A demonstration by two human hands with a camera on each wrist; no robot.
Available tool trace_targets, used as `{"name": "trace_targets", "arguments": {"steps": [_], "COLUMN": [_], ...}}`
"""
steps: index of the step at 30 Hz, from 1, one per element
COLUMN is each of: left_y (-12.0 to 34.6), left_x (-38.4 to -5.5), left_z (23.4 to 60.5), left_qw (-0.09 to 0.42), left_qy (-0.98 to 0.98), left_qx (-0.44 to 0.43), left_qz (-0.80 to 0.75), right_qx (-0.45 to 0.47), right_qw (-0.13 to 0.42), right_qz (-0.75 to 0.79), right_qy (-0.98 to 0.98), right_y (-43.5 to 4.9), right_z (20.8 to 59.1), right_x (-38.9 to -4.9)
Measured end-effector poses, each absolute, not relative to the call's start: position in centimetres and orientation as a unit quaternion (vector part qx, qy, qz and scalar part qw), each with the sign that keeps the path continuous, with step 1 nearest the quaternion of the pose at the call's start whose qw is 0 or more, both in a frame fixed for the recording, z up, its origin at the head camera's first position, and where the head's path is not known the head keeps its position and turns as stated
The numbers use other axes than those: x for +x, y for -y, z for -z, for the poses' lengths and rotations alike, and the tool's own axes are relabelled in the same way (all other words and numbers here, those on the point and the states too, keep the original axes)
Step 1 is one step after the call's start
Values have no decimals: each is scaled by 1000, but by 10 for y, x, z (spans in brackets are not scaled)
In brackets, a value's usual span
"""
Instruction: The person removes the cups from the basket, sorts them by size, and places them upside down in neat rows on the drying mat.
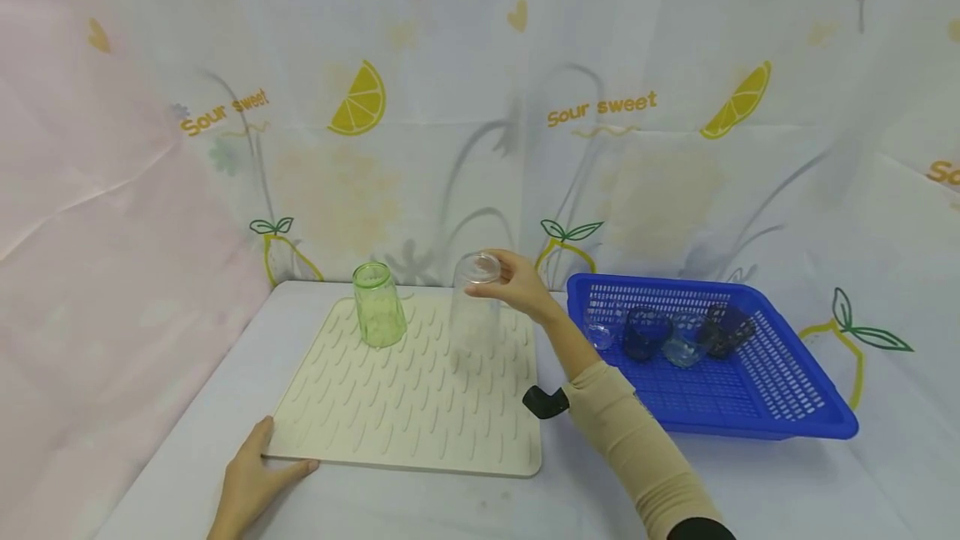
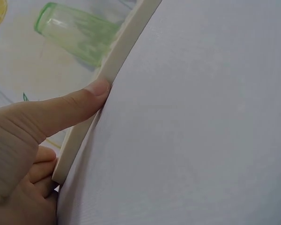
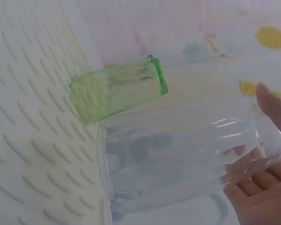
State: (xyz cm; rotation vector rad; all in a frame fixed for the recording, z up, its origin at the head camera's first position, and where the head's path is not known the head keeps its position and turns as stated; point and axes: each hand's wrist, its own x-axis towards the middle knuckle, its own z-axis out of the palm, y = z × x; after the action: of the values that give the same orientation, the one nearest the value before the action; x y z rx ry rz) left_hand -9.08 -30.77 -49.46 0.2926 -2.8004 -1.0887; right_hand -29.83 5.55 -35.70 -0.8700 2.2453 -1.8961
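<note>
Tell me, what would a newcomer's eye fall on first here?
Probably the bright blue basket on the right, with several glasses inside. Next might come the green glass standing on the pale mat, and to its right the clear glass that the right hand holds near its upper end. Behind hangs a lemon-printed cloth.

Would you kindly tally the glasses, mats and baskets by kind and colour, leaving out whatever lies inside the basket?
Green glass: 1
Clear glass: 1
White mat: 1
Blue basket: 1
Total: 4
</note>
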Motion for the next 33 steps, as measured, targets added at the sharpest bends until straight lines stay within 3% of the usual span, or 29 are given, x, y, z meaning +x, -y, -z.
{"name": "trace_targets", "arguments": {"steps": [33], "left_y": [306], "left_x": [-90], "left_z": [494], "left_qw": [60], "left_qy": [923], "left_qx": [109], "left_qz": [365], "right_qx": [-260], "right_qw": [74], "right_qz": [601], "right_qy": [-753], "right_y": [12], "right_z": [390], "right_x": [-321]}}
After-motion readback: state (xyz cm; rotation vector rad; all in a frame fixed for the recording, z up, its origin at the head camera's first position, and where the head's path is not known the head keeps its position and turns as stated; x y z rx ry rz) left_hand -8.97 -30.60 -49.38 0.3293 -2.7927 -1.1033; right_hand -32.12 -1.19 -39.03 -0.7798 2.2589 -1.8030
